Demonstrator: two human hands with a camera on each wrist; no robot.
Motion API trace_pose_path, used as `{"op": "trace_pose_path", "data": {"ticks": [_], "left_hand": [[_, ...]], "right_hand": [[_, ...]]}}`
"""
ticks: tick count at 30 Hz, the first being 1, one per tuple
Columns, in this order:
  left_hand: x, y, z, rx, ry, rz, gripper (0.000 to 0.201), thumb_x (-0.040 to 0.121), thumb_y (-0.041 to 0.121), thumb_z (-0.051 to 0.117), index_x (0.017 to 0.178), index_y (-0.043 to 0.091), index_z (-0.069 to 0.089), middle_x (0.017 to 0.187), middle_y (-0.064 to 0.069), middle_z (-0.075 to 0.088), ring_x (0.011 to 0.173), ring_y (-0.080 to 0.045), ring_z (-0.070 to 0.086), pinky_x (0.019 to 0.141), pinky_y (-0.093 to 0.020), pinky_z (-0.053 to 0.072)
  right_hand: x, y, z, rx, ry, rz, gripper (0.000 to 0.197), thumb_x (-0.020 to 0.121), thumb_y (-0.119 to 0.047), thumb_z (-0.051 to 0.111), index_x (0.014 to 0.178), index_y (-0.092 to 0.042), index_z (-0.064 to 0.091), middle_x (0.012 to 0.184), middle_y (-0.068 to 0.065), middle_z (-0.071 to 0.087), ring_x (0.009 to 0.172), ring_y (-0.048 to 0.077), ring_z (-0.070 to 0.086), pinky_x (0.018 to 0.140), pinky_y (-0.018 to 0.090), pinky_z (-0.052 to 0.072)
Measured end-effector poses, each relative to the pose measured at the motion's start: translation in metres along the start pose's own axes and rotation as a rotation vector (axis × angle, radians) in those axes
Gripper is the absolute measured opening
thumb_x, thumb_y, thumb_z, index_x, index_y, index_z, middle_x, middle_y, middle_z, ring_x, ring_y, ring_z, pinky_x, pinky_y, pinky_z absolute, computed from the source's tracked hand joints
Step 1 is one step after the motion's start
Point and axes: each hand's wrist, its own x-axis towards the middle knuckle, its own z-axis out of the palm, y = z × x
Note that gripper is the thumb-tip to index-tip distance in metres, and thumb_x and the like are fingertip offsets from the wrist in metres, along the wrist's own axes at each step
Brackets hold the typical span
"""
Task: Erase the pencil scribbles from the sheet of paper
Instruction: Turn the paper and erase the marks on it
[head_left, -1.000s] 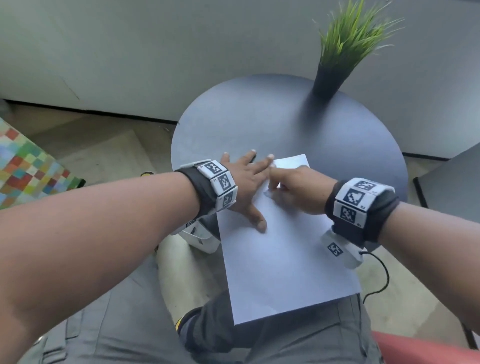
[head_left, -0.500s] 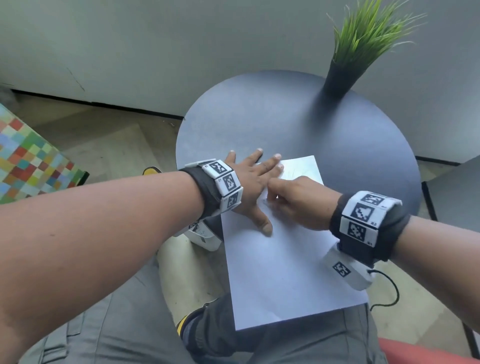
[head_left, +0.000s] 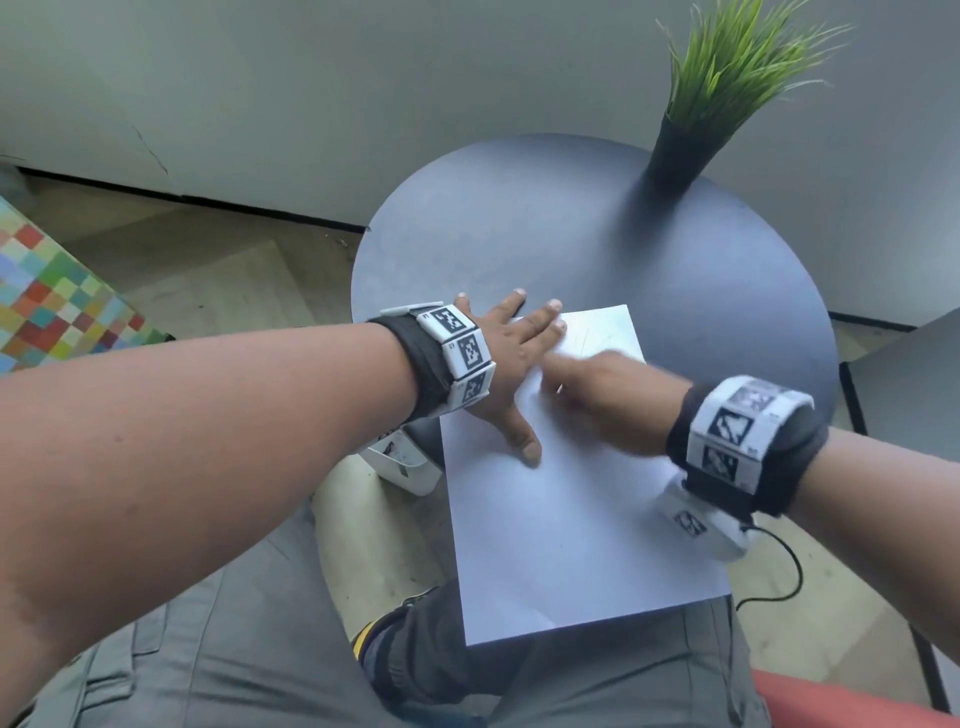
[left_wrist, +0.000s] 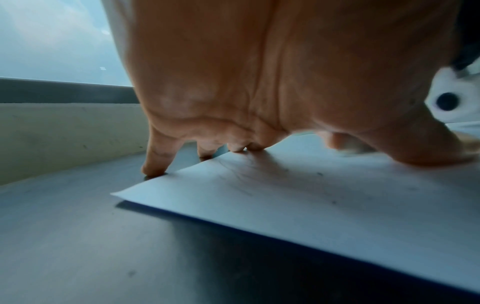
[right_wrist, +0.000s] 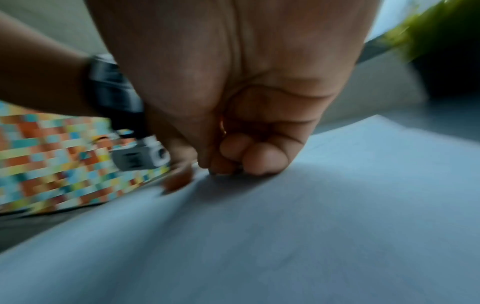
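Note:
A white sheet of paper (head_left: 571, 519) lies on the round dark table (head_left: 519, 234), its near end hanging over the table edge above my lap. Faint pencil scribbles (head_left: 597, 338) show near its far end, also in the left wrist view (left_wrist: 241, 176). My left hand (head_left: 511, 364) lies flat with spread fingers on the sheet's far left corner (left_wrist: 182, 185). My right hand (head_left: 597, 389) is blurred, its fingers curled (right_wrist: 246, 156) down on the paper just right of the left fingers. A small pale eraser (left_wrist: 348, 147) shows blurred under its fingertips.
A green grass plant (head_left: 727, 78) in a black pot (head_left: 680, 150) stands at the table's far right. A chequered coloured block (head_left: 52, 301) is on the floor at left. A grey surface (head_left: 924, 374) sits at right. My grey-trousered legs (head_left: 260, 649) are below.
My right hand has slid slightly toward me over the paper and is now motion-blurred. The left hand stays pressed on the same corner. The head view has shifted a little.

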Motion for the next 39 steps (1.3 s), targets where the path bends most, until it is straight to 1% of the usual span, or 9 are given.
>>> {"op": "trace_pose_path", "data": {"ticks": [6, 10, 14, 18, 23, 27, 31, 35, 39], "left_hand": [[0.001, 0.0, 0.002, 0.0, -0.001, -0.006, 0.149, 0.049, 0.096, 0.056, 0.155, 0.024, -0.02, 0.162, 0.008, -0.027, 0.151, -0.028, -0.018, 0.111, -0.072, 0.013], [0.002, 0.0, 0.003, 0.012, -0.004, -0.011, 0.152, 0.045, 0.1, 0.052, 0.155, 0.023, -0.021, 0.162, 0.008, -0.027, 0.151, -0.028, -0.019, 0.111, -0.072, 0.015], [0.004, 0.0, 0.004, 0.032, 0.011, -0.011, 0.152, 0.044, 0.101, 0.05, 0.155, 0.024, -0.02, 0.162, 0.008, -0.026, 0.151, -0.028, -0.015, 0.11, -0.07, 0.019], [0.002, 0.004, 0.002, 0.046, -0.007, -0.032, 0.153, 0.044, 0.101, 0.051, 0.155, 0.023, -0.02, 0.162, 0.007, -0.026, 0.151, -0.028, -0.016, 0.109, -0.071, 0.02], [-0.001, 0.006, -0.001, 0.039, -0.019, -0.036, 0.151, 0.048, 0.097, 0.055, 0.156, 0.021, -0.018, 0.163, 0.004, -0.024, 0.151, -0.031, -0.015, 0.11, -0.069, 0.02], [-0.007, 0.016, -0.009, 0.069, -0.035, -0.051, 0.147, 0.056, 0.091, 0.06, 0.156, 0.017, -0.018, 0.163, 0.0, -0.023, 0.151, -0.031, -0.015, 0.115, -0.06, 0.014], [-0.011, 0.02, -0.014, 0.074, -0.048, -0.056, 0.142, 0.061, 0.086, 0.064, 0.156, 0.02, -0.018, 0.163, -0.001, -0.024, 0.15, -0.033, -0.016, 0.117, -0.053, 0.012], [-0.008, 0.019, -0.013, 0.066, -0.077, -0.056, 0.141, 0.058, 0.088, 0.064, 0.155, 0.03, -0.02, 0.163, -0.002, -0.026, 0.15, -0.036, -0.017, 0.115, -0.061, 0.013], [-0.006, 0.017, -0.012, 0.048, -0.079, -0.053, 0.142, 0.055, 0.088, 0.065, 0.154, 0.033, -0.021, 0.162, 0.0, -0.027, 0.15, -0.036, -0.018, 0.113, -0.065, 0.016]], "right_hand": [[0.006, 0.019, -0.01, 0.003, 0.137, 0.172, 0.02, 0.097, -0.035, 0.049, 0.107, -0.018, 0.049, 0.087, 0.007, 0.058, 0.084, 0.033, 0.057, 0.072, 0.036, 0.048], [-0.008, -0.01, 0.005, -0.029, -0.12, -0.055, 0.013, 0.094, -0.02, 0.052, 0.106, -0.017, 0.049, 0.087, 0.007, 0.06, 0.08, 0.029, 0.054, 0.069, 0.036, 0.047], [-0.001, 0.015, -0.01, 0.001, 0.128, 0.145, 0.016, 0.098, -0.03, 0.047, 0.103, -0.015, 0.047, 0.081, 0.008, 0.056, 0.077, 0.034, 0.054, 0.068, 0.039, 0.049], [-0.011, -0.014, 0.005, -0.04, -0.116, -0.069, 0.014, 0.093, -0.014, 0.05, 0.107, -0.016, 0.05, 0.086, 0.003, 0.056, 0.077, 0.027, 0.05, 0.071, 0.038, 0.047], [-0.005, 0.011, -0.009, -0.059, 0.115, 0.15, 0.015, 0.096, -0.024, 0.045, 0.108, -0.015, 0.044, 0.089, 0.012, 0.059, 0.081, 0.035, 0.055, 0.068, 0.038, 0.047], [-0.019, -0.012, 0.001, -0.034, -0.159, -0.055, 0.017, 0.093, -0.014, 0.049, 0.11, -0.012, 0.052, 0.093, 0.01, 0.062, 0.083, 0.029, 0.054, 0.066, 0.033, 0.041], [-0.015, 0.012, -0.005, -0.035, 0.094, 0.17, 0.019, 0.099, -0.031, 0.044, 0.111, -0.017, 0.043, 0.087, 0.011, 0.058, 0.079, 0.034, 0.056, 0.064, 0.034, 0.043], [-0.027, -0.012, 0.007, -0.024, -0.148, -0.032, 0.014, 0.097, -0.022, 0.048, 0.108, -0.015, 0.049, 0.088, 0.006, 0.057, 0.077, 0.026, 0.049, 0.062, 0.031, 0.035], [-0.018, 0.011, -0.002, -0.059, 0.119, 0.171, 0.018, 0.1, -0.034, 0.043, 0.111, -0.02, 0.042, 0.085, 0.007, 0.054, 0.079, 0.032, 0.054, 0.063, 0.032, 0.037]]}}
